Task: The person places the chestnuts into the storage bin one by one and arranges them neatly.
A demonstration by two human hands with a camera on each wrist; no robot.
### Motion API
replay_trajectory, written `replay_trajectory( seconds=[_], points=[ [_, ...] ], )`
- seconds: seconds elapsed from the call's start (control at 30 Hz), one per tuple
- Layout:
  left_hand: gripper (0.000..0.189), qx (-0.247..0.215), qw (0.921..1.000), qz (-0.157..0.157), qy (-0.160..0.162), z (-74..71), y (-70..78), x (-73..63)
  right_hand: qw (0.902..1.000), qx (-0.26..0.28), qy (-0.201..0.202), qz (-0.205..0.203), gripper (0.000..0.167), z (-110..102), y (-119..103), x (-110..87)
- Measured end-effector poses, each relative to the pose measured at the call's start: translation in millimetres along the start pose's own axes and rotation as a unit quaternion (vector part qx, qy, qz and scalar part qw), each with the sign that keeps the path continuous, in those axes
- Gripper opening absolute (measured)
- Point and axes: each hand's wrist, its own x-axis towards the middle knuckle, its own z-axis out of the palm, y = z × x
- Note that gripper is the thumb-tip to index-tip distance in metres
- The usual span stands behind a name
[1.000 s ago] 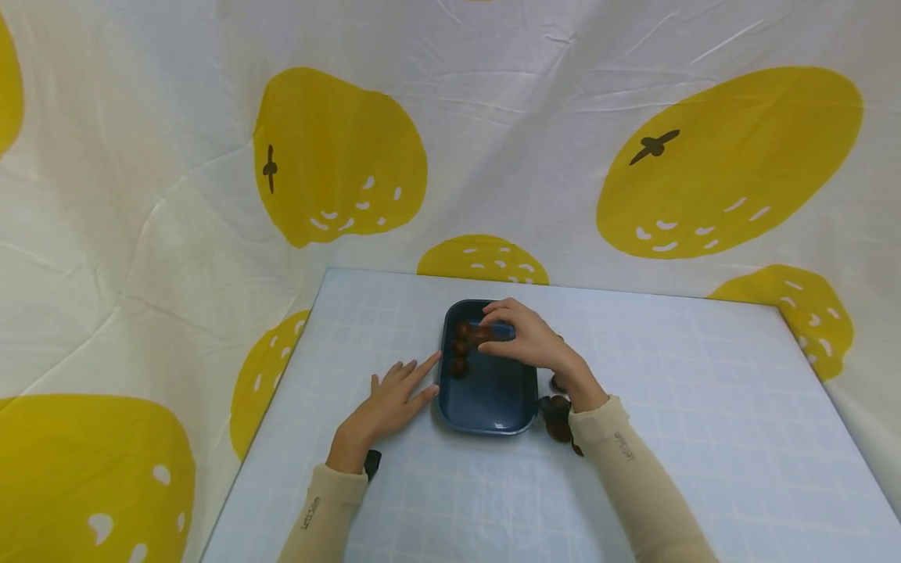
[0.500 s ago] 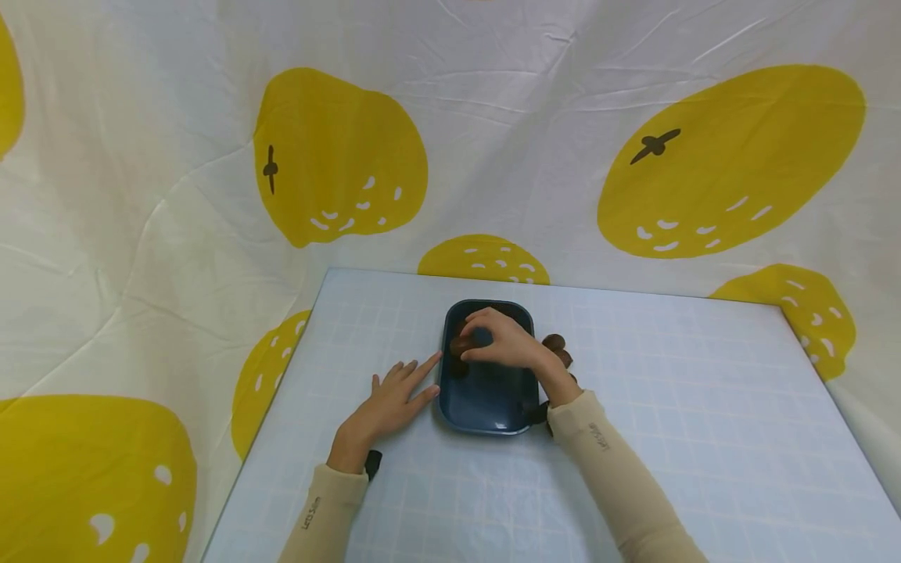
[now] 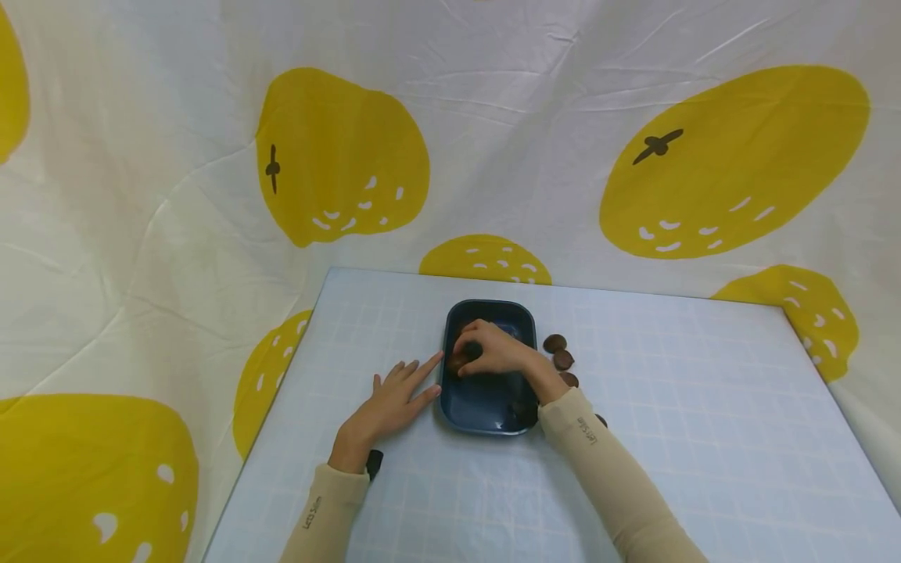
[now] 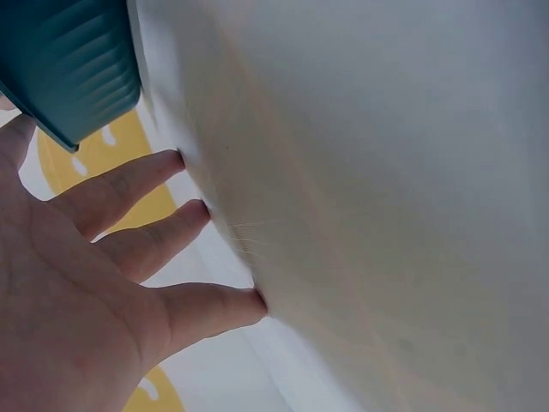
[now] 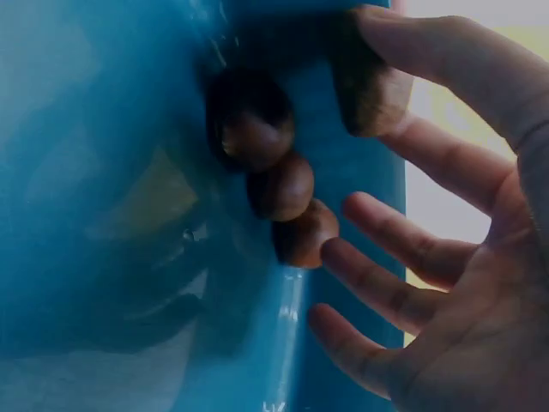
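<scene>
My right hand (image 3: 496, 350) is over the dark blue tray (image 3: 486, 432), pinching a brown chestnut (image 5: 373, 94) between thumb and forefinger. In the right wrist view its other fingers are spread, close to a row of chestnuts (image 5: 280, 186) lying in the tray. The head view shows that row mostly hidden under the hand. My left hand (image 3: 387, 404) lies spread at the tray's left side, with forefinger and thumb tips right at the rim. In the left wrist view, the other fingertips (image 4: 257, 305) rest on the tabletop, and the tray's ribbed outer wall (image 4: 77, 60) shows beyond.
Several loose chestnuts (image 3: 554, 343) lie on the table just right of the tray, some partly behind the right sleeve (image 3: 605, 461). A pale checked cloth (image 3: 704, 422) covers the table. Behind it hangs a white curtain (image 3: 507, 156) with yellow fruit prints.
My right hand has moved left and toward me inside the tray with the chestnut. The loose chestnuts right of the tray have come into clearer view. My left hand has stayed put.
</scene>
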Motion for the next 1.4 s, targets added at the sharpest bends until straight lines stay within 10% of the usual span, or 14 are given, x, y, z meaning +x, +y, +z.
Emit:
replay_trajectory(
  seconds=[1.03,1.4],
  points=[
    [0.062,0.003,0.9999,0.011,0.003,-0.8,1.6,2.3,0.9885,-0.093,-0.085,0.083,0.037,17.3,0.2,0.6],
    [0.062,0.0,1.0,0.007,0.006,-0.1,0.7,0.6,0.995,-0.075,-0.031,0.058,0.029,-9.0,-15.8,-8.0]
  ],
)
